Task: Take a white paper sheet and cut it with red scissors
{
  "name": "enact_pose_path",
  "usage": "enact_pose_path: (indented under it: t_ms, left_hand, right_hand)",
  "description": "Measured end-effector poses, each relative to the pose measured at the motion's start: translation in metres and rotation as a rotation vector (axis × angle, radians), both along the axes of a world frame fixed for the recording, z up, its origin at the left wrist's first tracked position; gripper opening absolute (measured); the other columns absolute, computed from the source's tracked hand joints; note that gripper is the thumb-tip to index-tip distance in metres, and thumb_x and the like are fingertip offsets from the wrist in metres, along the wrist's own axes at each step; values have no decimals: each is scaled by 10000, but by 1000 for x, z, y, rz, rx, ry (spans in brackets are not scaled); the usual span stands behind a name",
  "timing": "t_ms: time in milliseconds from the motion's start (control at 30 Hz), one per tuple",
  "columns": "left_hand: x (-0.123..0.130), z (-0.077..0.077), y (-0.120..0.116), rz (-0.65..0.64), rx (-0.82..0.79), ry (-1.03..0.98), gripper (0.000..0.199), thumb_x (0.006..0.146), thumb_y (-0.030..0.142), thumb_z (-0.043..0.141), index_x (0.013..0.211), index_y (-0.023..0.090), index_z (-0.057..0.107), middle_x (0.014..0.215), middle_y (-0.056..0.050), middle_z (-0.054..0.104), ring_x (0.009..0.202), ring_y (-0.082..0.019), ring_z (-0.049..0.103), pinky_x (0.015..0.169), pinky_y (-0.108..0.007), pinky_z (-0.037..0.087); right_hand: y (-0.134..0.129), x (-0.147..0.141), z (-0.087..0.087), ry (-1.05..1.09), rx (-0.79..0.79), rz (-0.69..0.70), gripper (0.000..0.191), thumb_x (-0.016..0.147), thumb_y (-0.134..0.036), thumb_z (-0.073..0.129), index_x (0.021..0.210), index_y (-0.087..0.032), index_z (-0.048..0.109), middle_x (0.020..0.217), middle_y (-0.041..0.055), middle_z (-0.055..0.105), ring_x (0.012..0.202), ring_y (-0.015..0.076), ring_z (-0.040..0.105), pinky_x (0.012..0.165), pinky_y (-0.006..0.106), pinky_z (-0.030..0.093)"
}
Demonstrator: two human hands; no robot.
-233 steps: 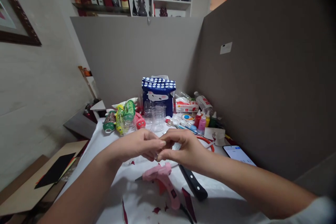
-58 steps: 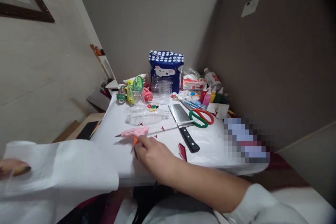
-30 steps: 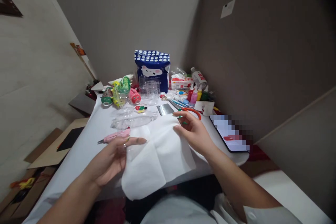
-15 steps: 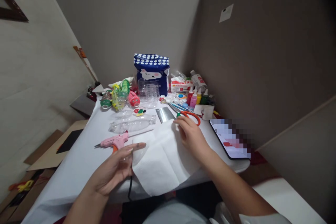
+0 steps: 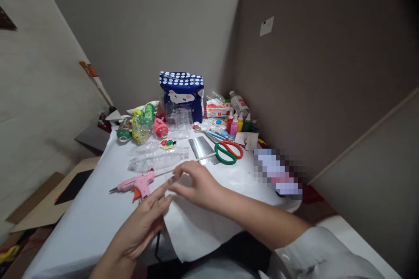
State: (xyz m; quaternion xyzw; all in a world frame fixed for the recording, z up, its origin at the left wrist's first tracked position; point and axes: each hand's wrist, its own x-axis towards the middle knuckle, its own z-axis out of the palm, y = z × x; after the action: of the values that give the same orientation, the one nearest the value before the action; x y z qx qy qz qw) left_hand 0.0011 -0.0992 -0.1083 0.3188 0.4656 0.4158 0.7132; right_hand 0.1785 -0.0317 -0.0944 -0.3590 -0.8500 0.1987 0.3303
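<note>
Grasping a white sheet [image 5: 201, 229] in the grip of the left hand [image 5: 147, 218], right of the pink glue gun [image 5: 139, 183]; meeting those fingertips with the right hand [image 5: 203, 189], cannot tell whether pinching anything. Beyond the glue gun on the tabletop [image 5: 85, 226], a clear bottle [image 5: 160, 159].

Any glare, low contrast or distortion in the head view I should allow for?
Head view: the white sheet nearly blends into the white tablecloth; head view: soft sheen on the metal blade; head view: a pixelated patch masks detail at right; head view: top right corner falls to black, and the edges look stretched, likely wide-angle.
</note>
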Motion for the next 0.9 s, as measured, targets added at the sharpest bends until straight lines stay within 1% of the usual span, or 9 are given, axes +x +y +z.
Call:
enact_pose_path:
  t_ms: [100, 200, 333, 500, 533, 633, 700, 800, 900]
  left_hand:
    - [2, 5, -1, 49, -37, 44, 868, 755, 228, 791, 1495, 256, 338, 1226, -109, 673, 1056, -249, 678, 864, -314, 549]
    - [6, 5, 0, 33, 11, 22, 904, 698, 134, 806, 1482, 237, 368, 1269, -117, 657, 1124, -269, 648, 894, -303, 537]
    - [8, 3, 0, -41, 103, -78, 840, 679, 39, 762, 1429, 252, 450, 1248, -96, 671, 1119, -265, 646, 868, -278, 532]
    - [7, 4, 2, 65, 63, -72, 850, 627, -22, 710, 1400, 250, 483, 1126, -61, 720, 1008, -241, 686, 792, -245, 534]
    - [7, 5, 4, 86, 54, -65, 849, 621, -24, 702, 1397, 245, 486, 1110, -60, 723, 988, -240, 692, 768, -238, 535]
    - [6, 7, 11, 104, 40, -74, 822, 624, -7, 695, 1386, 237, 504, 1088, -62, 729, 943, -243, 705, 718, -235, 537]
    - [6, 7, 14, 98, 28, -89, 783, 644, 27, 713, 1373, 241, 522, 1085, -61, 734, 939, -249, 708, 735, -253, 547]
    - [9, 6, 14, 87, -6, -44, 676, 702, 129, 759, 1340, 236, 561, 1075, -65, 746, 958, -268, 708, 769, -290, 564]
    - [11, 3, 10, 2, -45, 56, 629, 688, 206, 816, 1282, 167, 614, 1061, -106, 754, 1004, -320, 697, 787, -343, 576]
  right_hand:
    - [34, 10, 10, -94, -11, -140, 222, 872, -372, 670, 990, -187, 634, 1039, 65, 713, 1007, 209, 624, 903, 351, 432]
    - [70, 17, 13, -252, -40, -265, 272, 881, -386, 661, 1021, -153, 653, 1041, 94, 699, 1036, 257, 619, 953, 469, 428]
    - [93, 19, 13, -421, -75, -319, 322, 936, -364, 598, 1187, -162, 603, 1208, 81, 623, 1054, 228, 625, 908, 462, 520]
    - [68, 23, 26, -389, -25, -310, 405, 937, -349, 588, 1252, -95, 580, 1360, 218, 534, 1281, 340, 474, 1052, 568, 348]
    - [58, 23, 29, -366, -17, -261, 425, 947, -355, 571, 1284, -98, 566, 1374, 227, 530, 1294, 332, 466, 1058, 535, 345]
    - [28, 24, 33, -321, -59, 7, 576, 878, -487, 641, 1366, -200, 530, 1280, 100, 654, 1147, 216, 605, 929, 303, 467]
    - [15, 22, 31, -286, -107, 137, 644, 808, -405, 733, 1377, -186, 525, 1181, 85, 712, 1026, 213, 666, 810, 264, 501]
    - [10, 16, 28, -220, -100, 131, 392, 821, -141, 647, 1213, -141, 645, 1040, 94, 747, 917, 226, 685, 746, 282, 496]
    - [17, 15, 33, -173, -52, 59, 270, 873, -73, 527, 1094, -113, 677, 1054, 109, 725, 970, 210, 659, 822, 296, 488]
